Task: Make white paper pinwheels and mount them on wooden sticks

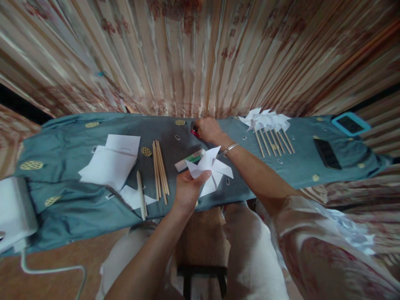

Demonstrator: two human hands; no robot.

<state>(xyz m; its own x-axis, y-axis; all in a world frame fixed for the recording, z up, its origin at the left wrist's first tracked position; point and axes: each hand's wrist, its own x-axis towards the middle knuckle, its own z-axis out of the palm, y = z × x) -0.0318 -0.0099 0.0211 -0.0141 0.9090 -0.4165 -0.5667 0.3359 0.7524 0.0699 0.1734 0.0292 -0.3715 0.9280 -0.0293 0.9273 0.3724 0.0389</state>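
Observation:
My left hand (191, 183) pinches a white paper pinwheel (215, 166) between thumb and fingers, low over the front of the table. The pinwheel's folded blades point outward. At the back of the table my right hand (210, 130) is closed around a small red and dark object (195, 131), mostly hidden by the fingers. Partly behind the pinwheel lies a white-and-green tube (189, 160). To the left several wooden sticks (160, 171) rest side by side. Beyond my right arm lie several pinwheels on sticks (265, 123), overlapping in a row.
White paper sheets (115, 162) are stacked at the left, with a pale pointed stick (141, 196) nearby. A white box with a cable (18, 208) stands at the left edge. A dark phone (327, 153) and a blue-framed device (351, 124) lie at the right. Curtains (200, 62) hang behind.

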